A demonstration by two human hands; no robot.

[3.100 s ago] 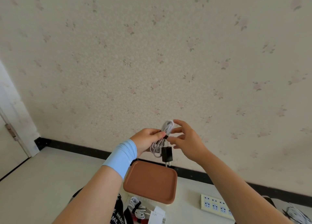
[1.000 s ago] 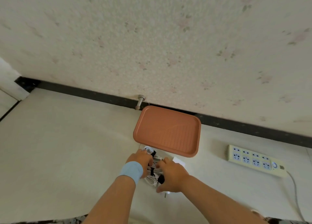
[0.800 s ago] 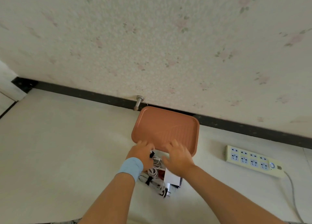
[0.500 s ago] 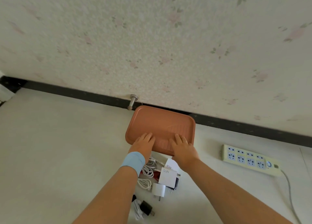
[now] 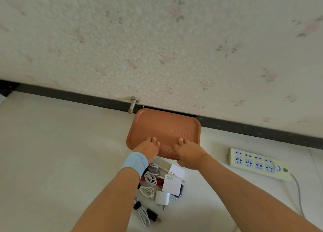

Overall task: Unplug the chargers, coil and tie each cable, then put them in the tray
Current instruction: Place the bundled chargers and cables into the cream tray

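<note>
Both hands had left the heap of chargers and gone forward to the tray [image 5: 162,121], which lay on the floor [image 5: 61,153] at the centre of the frame, its far edge against the dark skirting [image 5: 253,128]. Your left hand [image 5: 148,148] rested on the near rim with its fingers [image 5: 153,140] laid straight on the tray's floor — pressing, not clutching. Your right hand [image 5: 189,154] sat beside it, fingers bent over the same rim. Its thumb was hidden, so I cannot tell whether it had a hold.

The tray looked like stiff, light moulded plastic, probably slick on that floor, and you would do best to take it by the raised rim at both short sides. The chargers were not in it yet. They lay just below your hands, lower centre: a white GaN block [image 5: 172,183], a round white plug [image 5: 162,197] and coiled white cables [image 5: 150,176] with dark ties. Those bundles should be soft and springy — hold each at its tie, plug cupped.

At right lay a power strip [image 5: 257,163] with nothing plugged in, well apart from the tray. A metal door stop [image 5: 133,103] jutted from the skirting just beside the tray's upper left corner and could catch it.
</note>
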